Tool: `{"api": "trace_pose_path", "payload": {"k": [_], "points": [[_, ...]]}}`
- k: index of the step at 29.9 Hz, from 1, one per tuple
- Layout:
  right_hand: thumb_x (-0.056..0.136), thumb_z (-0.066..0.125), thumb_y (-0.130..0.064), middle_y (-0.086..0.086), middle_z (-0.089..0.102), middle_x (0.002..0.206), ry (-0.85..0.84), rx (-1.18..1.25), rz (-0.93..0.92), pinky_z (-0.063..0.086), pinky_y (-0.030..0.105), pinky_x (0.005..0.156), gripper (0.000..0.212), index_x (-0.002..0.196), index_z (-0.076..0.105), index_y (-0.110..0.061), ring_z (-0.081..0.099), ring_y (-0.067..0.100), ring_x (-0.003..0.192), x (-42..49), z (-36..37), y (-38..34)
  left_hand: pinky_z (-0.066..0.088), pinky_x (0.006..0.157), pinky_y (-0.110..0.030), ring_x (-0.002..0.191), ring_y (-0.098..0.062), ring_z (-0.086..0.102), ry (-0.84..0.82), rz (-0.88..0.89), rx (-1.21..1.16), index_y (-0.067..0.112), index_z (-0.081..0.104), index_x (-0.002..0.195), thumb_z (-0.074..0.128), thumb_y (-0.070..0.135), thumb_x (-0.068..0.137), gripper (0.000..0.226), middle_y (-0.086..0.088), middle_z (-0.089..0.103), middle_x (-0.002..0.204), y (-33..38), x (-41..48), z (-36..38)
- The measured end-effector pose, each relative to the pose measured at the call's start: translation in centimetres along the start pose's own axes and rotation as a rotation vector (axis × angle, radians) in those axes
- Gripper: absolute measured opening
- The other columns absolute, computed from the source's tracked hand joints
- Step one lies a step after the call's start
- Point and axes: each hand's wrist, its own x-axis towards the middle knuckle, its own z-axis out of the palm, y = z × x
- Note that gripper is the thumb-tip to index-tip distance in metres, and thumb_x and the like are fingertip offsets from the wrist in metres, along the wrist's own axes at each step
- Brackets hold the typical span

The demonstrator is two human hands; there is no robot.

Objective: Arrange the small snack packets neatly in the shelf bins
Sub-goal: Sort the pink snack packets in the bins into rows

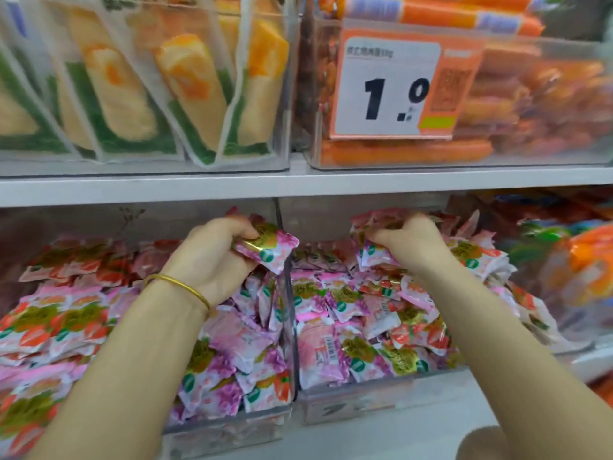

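Note:
Two clear shelf bins on the lower shelf hold heaps of small pink, purple and red snack packets. My left hand [212, 257] is raised over the left bin [232, 429] and grips a purple packet [270, 249] near the divider between the bins. Over the back of the right bin [351, 406], my right hand [411, 244] grips a bunch of pink packets [371, 250]. Loose packets [348, 327] lie jumbled below both hands.
The white shelf board [298, 184] runs just above my hands. Above it stand a bin of yellow-green packs [142, 94] and a bin of orange sausages [497, 104] with a price tag [388, 91]. Orange and green packs [570, 260] sit at the right.

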Motion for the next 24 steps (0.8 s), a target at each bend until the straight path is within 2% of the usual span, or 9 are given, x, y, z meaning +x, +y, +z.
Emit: {"api": "trace_pose_path", "payload": {"k": [1, 3, 7, 9, 11, 13, 18, 22, 24], "points": [[0.082, 0.07, -0.018, 0.007, 0.063, 0.073, 0.003, -0.009, -0.002, 0.044, 0.022, 0.059, 0.014, 0.074, 0.062, -0.011, 0.059, 0.023, 0.073, 0.6, 0.5, -0.2, 0.055, 0.075, -0.04, 0.081, -0.031, 0.054, 0.0, 0.008, 0.01, -0.003, 0.045, 0.067, 0.032, -0.017, 0.081, 0.024, -0.019, 0.046, 0.083, -0.2, 0.1, 0.0], [0.083, 0.07, -0.022, 0.013, 0.069, 0.102, -0.04, -0.095, 0.026, 0.05, 0.032, 0.078, 0.025, 0.1, 0.067, -0.004, 0.064, 0.028, 0.097, 2.4, 2.0, -0.5, 0.054, 0.075, -0.039, 0.089, -0.034, 0.058, 0.009, 0.036, 0.049, -0.013, 0.051, 0.084, 0.038, -0.018, 0.084, 0.014, -0.026, 0.051, 0.096, -0.4, 0.1, 0.0], [0.081, 0.072, -0.027, 0.015, 0.069, 0.111, -0.228, 0.009, 0.138, 0.058, 0.041, 0.076, 0.037, 0.112, 0.064, -0.008, 0.07, 0.028, 0.091, 4.2, 5.7, -1.1, 0.058, 0.069, -0.027, 0.077, -0.022, 0.065, -0.004, 0.118, 0.145, -0.012, 0.051, 0.111, 0.045, -0.017, 0.084, 0.028, -0.022, 0.06, 0.093, -0.6, 0.2, -0.3], [0.085, 0.066, -0.018, 0.011, 0.063, 0.122, -0.271, -0.067, 0.08, 0.055, 0.026, 0.071, 0.035, 0.119, 0.062, -0.01, 0.066, 0.018, 0.08, 4.3, 7.0, -1.4, 0.058, 0.072, -0.027, 0.082, -0.023, 0.064, -0.006, 0.13, 0.169, -0.011, 0.05, 0.117, 0.045, -0.016, 0.085, 0.033, -0.022, 0.06, 0.099, -0.7, 0.1, -0.5], [0.089, 0.056, -0.01, 0.01, 0.064, 0.122, -0.214, -0.12, 0.054, 0.041, 0.012, 0.052, 0.034, 0.122, 0.061, -0.013, 0.053, 0.009, 0.057, 4.5, 7.3, -1.4, 0.057, 0.074, -0.028, 0.086, -0.024, 0.063, -0.006, 0.125, 0.173, -0.01, 0.049, 0.122, 0.046, -0.015, 0.085, 0.037, -0.023, 0.06, 0.106, -0.7, 0.1, -0.8], [0.091, 0.05, -0.007, 0.015, 0.07, 0.103, -0.186, -0.123, 0.066, 0.043, 0.015, 0.042, 0.03, 0.118, 0.06, -0.013, 0.058, 0.011, 0.045, 4.9, 6.8, -0.8, 0.057, 0.075, -0.027, 0.087, -0.023, 0.064, -0.01, 0.13, 0.189, -0.009, 0.047, 0.126, 0.047, -0.015, 0.085, 0.041, -0.021, 0.061, 0.106, -0.6, 0.1, -1.1], [0.094, 0.045, -0.009, 0.022, 0.065, 0.079, -0.254, -0.083, 0.252, 0.057, 0.038, 0.067, 0.032, 0.12, 0.052, 0.008, 0.059, 0.027, 0.06, 4.1, 5.2, -0.5, 0.057, 0.075, -0.027, 0.089, -0.023, 0.065, -0.015, 0.137, 0.211, -0.006, 0.048, 0.127, 0.049, -0.013, 0.085, 0.043, -0.019, 0.064, 0.103, -0.4, -0.1, -1.4], [0.092, 0.052, -0.003, 0.029, 0.068, 0.087, -0.263, -0.175, 0.223, 0.056, 0.038, 0.065, 0.058, 0.142, 0.024, 0.002, 0.062, 0.027, 0.059, 4.2, 5.6, -0.2, 0.056, 0.078, -0.029, 0.091, -0.023, 0.065, -0.01, 0.125, 0.213, -0.007, 0.048, 0.125, 0.05, -0.013, 0.085, 0.041, -0.023, 0.062, 0.111, -0.6, -0.2, -1.5], [0.086, 0.061, 0.001, 0.027, 0.063, 0.11, -0.241, -0.238, 0.168, 0.057, 0.04, 0.075, 0.066, 0.141, 0.026, -0.001, 0.068, 0.031, 0.079, 5.0, 6.1, 0.7, 0.056, 0.078, -0.029, 0.089, -0.022, 0.065, -0.005, 0.129, 0.224, -0.006, 0.049, 0.126, 0.051, -0.012, 0.085, 0.041, -0.022, 0.062, 0.111, -0.6, -0.3, -1.4]]}}
